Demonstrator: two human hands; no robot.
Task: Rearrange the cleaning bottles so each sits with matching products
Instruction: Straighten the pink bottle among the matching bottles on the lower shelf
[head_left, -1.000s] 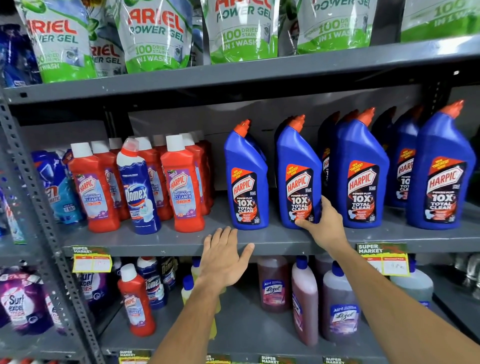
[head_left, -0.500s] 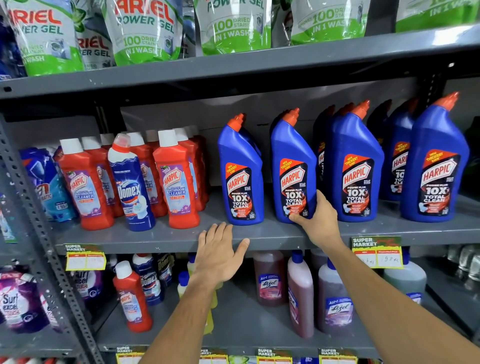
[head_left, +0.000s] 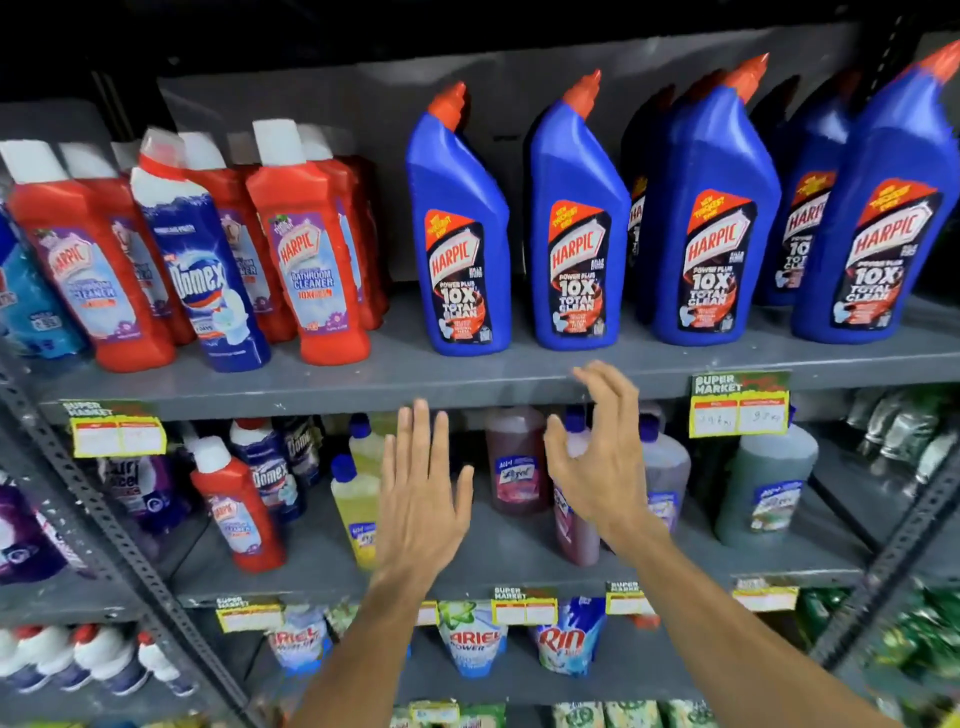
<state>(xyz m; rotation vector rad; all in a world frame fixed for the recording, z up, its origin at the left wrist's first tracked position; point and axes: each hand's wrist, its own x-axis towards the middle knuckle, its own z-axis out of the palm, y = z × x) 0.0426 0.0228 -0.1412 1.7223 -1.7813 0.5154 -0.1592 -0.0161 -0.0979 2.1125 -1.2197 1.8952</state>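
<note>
Two empty hands: left hand (head_left: 421, 499) flat, right hand (head_left: 602, 467) curled.

Shelving (head_left: 519, 376): grey metal, you face it
Upright (head_left: 119, 540): perforated, at 8 o'clock
Back panel (head_left: 363, 98): grey, at 12 o'clock

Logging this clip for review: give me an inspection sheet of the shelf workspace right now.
Surface: grey metal shelf, bottles upright.
Job's things: dark blue Domex bottle stands among red Harpic bathroom cleaner bottles; blue Harpic toilet cleaner bottles grouped at right.
Clutter: one red Harpic bottle beside Domex bottles on the lower shelf.
Grippers: left hand open, empty; right hand empty, fingers curled.
Cables: nothing seen.
Surroundings: yellow price tags.
</note>
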